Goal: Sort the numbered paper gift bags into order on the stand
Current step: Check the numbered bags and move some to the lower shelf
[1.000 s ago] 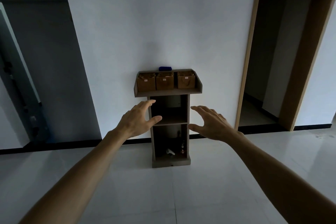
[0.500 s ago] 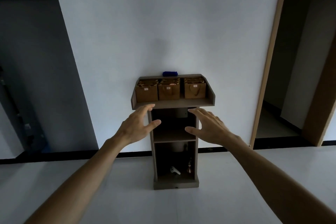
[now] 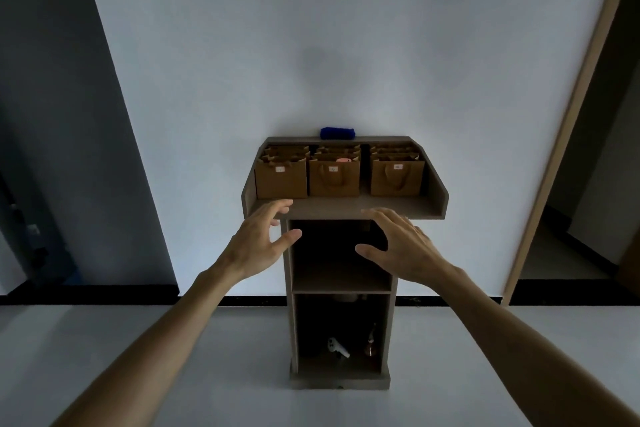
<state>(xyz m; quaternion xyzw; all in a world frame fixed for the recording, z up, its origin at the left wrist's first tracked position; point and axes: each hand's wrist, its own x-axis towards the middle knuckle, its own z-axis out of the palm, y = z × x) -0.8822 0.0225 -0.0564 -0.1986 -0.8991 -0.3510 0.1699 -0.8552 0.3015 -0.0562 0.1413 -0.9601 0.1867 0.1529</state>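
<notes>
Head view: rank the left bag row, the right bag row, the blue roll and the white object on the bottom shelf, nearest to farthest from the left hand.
From the left hand:
1. Left bag row, just above it on the stand's top.
2. Blue roll, on the back ledge, centre, and right bag row, across the top: too close to call.
3. White object, bottom shelf, well below.

three rows of brown paper bags (image 3: 334, 180) on one stand (image 3: 346, 210), exact bag count's hard to tell. one blue roll (image 3: 337, 133), two hands (image 3: 258, 248).
</notes>
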